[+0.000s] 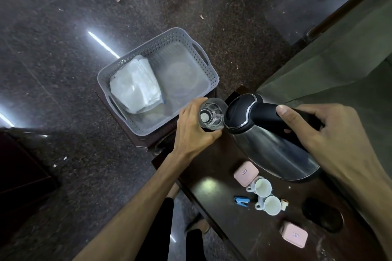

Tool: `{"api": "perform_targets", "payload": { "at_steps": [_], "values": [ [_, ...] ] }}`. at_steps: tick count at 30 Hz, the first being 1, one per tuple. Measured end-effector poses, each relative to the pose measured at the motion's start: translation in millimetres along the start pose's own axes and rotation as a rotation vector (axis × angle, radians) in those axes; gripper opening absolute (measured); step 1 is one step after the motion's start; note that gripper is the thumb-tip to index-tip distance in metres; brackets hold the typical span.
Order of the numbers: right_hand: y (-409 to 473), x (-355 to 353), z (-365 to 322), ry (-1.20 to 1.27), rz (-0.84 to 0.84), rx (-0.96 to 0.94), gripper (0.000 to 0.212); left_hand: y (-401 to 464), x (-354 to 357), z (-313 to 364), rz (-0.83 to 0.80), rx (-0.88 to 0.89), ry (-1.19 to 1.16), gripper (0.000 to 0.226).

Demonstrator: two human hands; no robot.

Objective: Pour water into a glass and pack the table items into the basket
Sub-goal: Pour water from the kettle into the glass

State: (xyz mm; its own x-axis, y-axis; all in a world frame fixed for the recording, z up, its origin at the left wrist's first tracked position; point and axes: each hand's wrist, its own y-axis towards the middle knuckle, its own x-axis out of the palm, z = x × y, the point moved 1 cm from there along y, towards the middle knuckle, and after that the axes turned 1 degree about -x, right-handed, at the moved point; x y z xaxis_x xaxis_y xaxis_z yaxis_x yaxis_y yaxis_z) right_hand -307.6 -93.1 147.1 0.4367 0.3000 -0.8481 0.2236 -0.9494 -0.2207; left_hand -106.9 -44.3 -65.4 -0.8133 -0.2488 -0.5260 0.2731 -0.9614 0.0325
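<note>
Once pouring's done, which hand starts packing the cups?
Probably right. The cups sit below the right hand, which holds the kettle; the left hand holds the glass farther away.

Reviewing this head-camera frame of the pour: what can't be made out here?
- Water level in the glass: clear glass seen from above, partly wrapped by the left hand.
- Kettle spout and any stream: hidden under its black lid.
- Labels on the pink boxes: too small to read.
- White bundle in the basket: contents unclear.
- Right hand: its fingers are hidden behind the handle.
</note>
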Motion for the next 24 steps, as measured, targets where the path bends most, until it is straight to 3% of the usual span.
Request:
{"api": "perform_targets", "payload": {
  "at_steps": [5, 24],
  "values": [
    [3.9, 0.3, -1.4, -0.020, -0.001, 0.036, 0.076, -0.2, 0.7, -0.8, 0.005, -0.018, -0.001, 0.080],
    [8.7, -1.7, -7.4, -0.102, -0.004, 0.044, 0.062, -1.3, -0.6, -2.0, 0.011, -0.019, -0.004, 0.080]
  ]
}}
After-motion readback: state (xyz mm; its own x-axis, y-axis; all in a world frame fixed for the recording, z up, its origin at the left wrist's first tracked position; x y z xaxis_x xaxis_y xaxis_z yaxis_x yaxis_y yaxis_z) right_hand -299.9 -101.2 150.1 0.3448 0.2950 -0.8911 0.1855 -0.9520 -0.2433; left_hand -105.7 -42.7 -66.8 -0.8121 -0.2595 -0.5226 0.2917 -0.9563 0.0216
